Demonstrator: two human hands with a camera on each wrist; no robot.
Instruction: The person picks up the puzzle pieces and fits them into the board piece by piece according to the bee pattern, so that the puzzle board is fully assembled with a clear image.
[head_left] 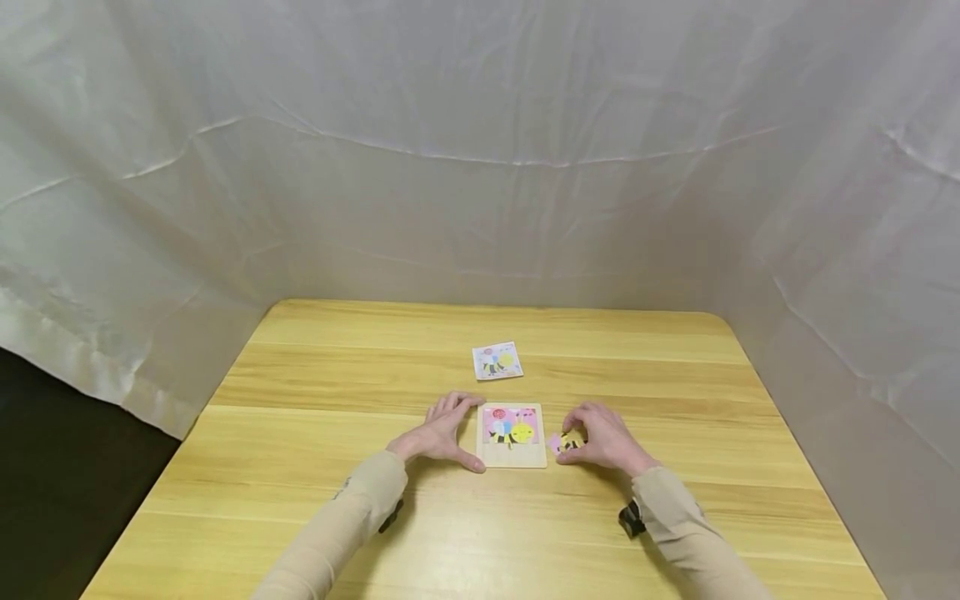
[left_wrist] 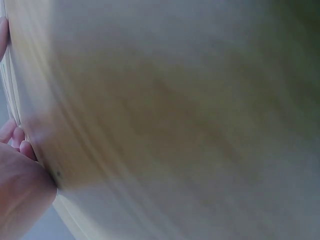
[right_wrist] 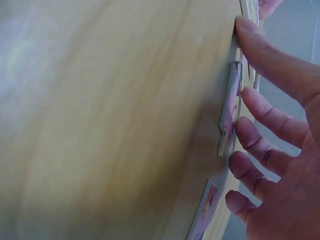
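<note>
The puzzle board (head_left: 512, 436) lies flat on the desk (head_left: 375, 533), and both hands flank it. The left hand (head_left: 442, 432) rests against the board's left edge, fingers straight and spread — its grip released, holding nothing. Just right of the board, the right hand (head_left: 603, 437) covers a loose puzzle piece (head_left: 564, 442), fingertips (right_wrist: 246, 134) touching its edge — whether it pinches the piece I cannot tell. A small picture card (head_left: 497, 361) lies beyond the board, apart from it.
</note>
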